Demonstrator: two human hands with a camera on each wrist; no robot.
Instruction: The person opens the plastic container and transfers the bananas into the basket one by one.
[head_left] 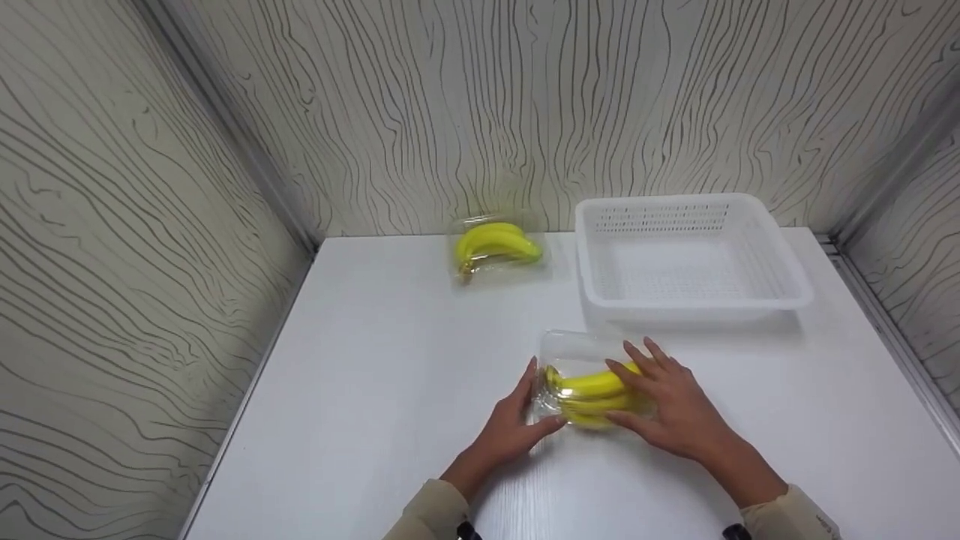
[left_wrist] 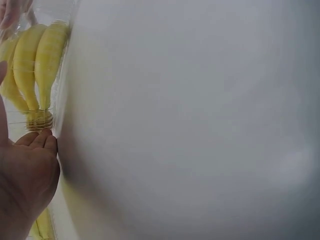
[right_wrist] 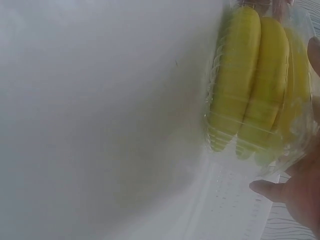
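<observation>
A clear plastic container (head_left: 574,346) with a bunch of yellow bananas (head_left: 596,386) inside lies on the white table, nearer the person. At its left end my left hand (head_left: 510,431) holds the corner, thumb along the near side and fingers at the end beside the banana stems (left_wrist: 39,120). Over the right part, my right hand (head_left: 675,409) rests on the container with spread, fairly straight fingers, thumb toward the near side. That hand hides the bananas' right ends in the head view, but their tips (right_wrist: 245,150) show through the plastic in the right wrist view.
A second clear container with bananas (head_left: 495,241) stands at the back, near the patterned wall (head_left: 465,112). To its right is a white slotted plastic basket (head_left: 697,304). The white table (head_left: 375,360) meets side walls at left and right.
</observation>
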